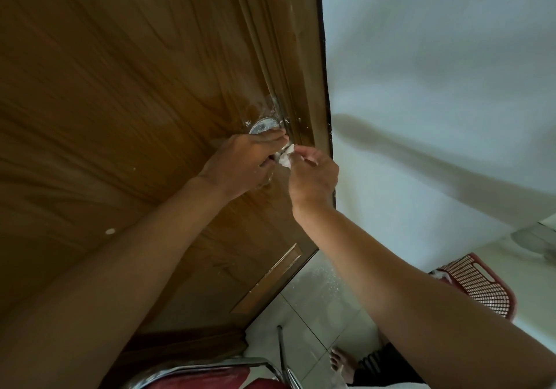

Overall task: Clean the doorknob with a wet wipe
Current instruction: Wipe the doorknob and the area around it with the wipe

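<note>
A brown wooden door fills the left of the head view. Its silver doorknob plate shows just above my hands; the knob itself is mostly hidden by my fingers. My left hand is wrapped around the knob from the left. My right hand pinches a small white wet wipe and presses it against the knob from the right. The wipe is crumpled and only partly visible between the two hands.
A white wall stands right of the door edge. A red perforated basket sits on the tiled floor at lower right. A chrome chair frame with a red seat is at the bottom, and my bare foot beside it.
</note>
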Tool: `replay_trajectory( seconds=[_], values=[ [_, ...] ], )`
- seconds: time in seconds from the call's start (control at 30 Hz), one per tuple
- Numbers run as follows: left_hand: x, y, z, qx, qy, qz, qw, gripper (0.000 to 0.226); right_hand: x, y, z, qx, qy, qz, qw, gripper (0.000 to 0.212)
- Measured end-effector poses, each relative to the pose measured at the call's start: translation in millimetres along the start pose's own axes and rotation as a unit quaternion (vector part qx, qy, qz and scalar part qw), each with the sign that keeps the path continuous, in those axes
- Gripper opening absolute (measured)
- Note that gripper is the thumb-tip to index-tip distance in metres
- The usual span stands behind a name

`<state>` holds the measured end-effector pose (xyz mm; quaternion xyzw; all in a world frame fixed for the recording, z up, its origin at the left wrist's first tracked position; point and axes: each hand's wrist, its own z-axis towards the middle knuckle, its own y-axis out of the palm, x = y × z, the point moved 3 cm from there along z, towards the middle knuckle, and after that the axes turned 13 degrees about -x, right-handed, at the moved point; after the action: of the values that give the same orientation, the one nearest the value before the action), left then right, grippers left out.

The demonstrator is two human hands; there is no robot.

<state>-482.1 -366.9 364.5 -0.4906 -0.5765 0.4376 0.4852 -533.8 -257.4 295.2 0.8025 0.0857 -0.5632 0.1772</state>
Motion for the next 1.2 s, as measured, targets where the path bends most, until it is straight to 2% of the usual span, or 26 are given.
replay_trajectory(
  seconds=[0.1,0.23,0.4,0.5,0.57,0.67,0.77,0.9,1.07,1.13,1.2],
  values=[
    [0,-1,-1,0.001,0.000,-0.001,1.000,0.051,2,4,-5,-0.032,-0.010,-0.019,0.999,0.012],
    [4,-2,-1,0.001,-0.003,0.006,1.000,0.051,-3,0,2,-0.007,0.014,0.033,0.999,0.013],
    [5,-3,-3,0.001,-0.009,0.003,1.000,0.051,0,4,-4,-0.031,0.021,0.021,0.999,0.013],
    [7,-3,-2,0.004,-0.013,0.003,1.000,0.052,-7,0,1,-0.018,0.020,0.052,0.998,0.013],
    [7,-3,-2,-0.001,-0.019,0.008,1.000,0.053,-7,0,-2,-0.013,0.001,0.030,0.999,0.013],
    [7,-2,-5,-0.003,-0.023,0.024,0.999,0.055,-11,0,-8,-0.039,-0.082,-0.024,0.996,0.010],
    [6,-5,-14,0.042,-0.020,0.081,0.996,0.059,-18,-1,-2,-0.095,-0.221,-0.118,0.964,0.012],
    [0,-11,-25,0.102,-0.003,0.253,0.962,0.051,-23,4,10,-0.142,-0.340,-0.266,0.891,0.017],
    [-10,-15,-34,0.099,-0.057,0.388,0.914,0.049,-17,8,14,-0.210,-0.451,-0.418,0.760,0.018],
    [-13,-15,-38,0.090,-0.084,0.425,0.897,0.051,-20,7,18,-0.216,-0.451,-0.419,0.758,0.017],
    [-17,-14,-42,0.078,-0.102,0.454,0.882,0.053,-26,10,22,-0.208,-0.408,-0.383,0.802,0.020]
  ],
)
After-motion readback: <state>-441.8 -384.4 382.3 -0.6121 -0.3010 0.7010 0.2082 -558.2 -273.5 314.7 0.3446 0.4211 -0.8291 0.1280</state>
